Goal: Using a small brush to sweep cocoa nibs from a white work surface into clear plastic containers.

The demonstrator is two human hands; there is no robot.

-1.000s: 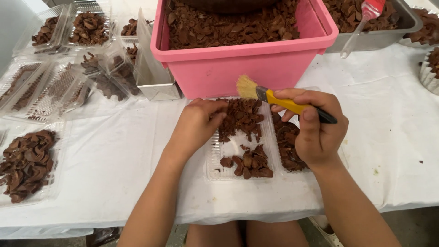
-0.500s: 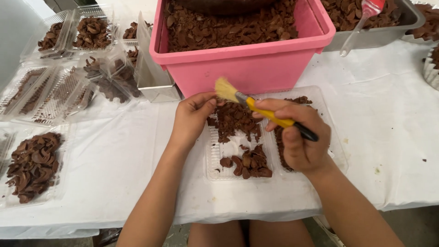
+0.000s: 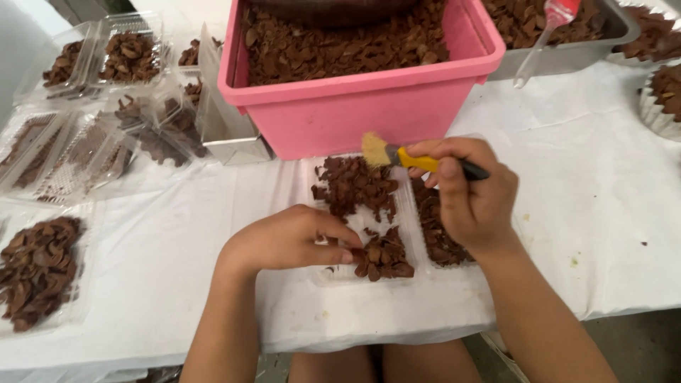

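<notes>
Along the table's (image 3: 603,213) left edge, 1 clear tray (image 3: 39,273) holds brown chips, with about 4 more clear trays (image 3: 92,92) stacked toward the far left corner. Near the front edge, the left hand (image 3: 291,237) pinches chips (image 3: 383,257) in 1 open clear clamshell box (image 3: 365,213), fingers narrow. Above its lid, the right hand (image 3: 472,198) is closed around 1 yellow-handled brush (image 3: 397,156), bristles pointing left. Behind sits 1 pink tub (image 3: 369,106) of chips; 1 metal pan (image 3: 567,53) occupies the far right corner.

A pink tub (image 3: 369,106) of brown chips stands behind, clear filled trays (image 3: 106,64) lie left, a metal pan (image 3: 567,53) right.
</notes>
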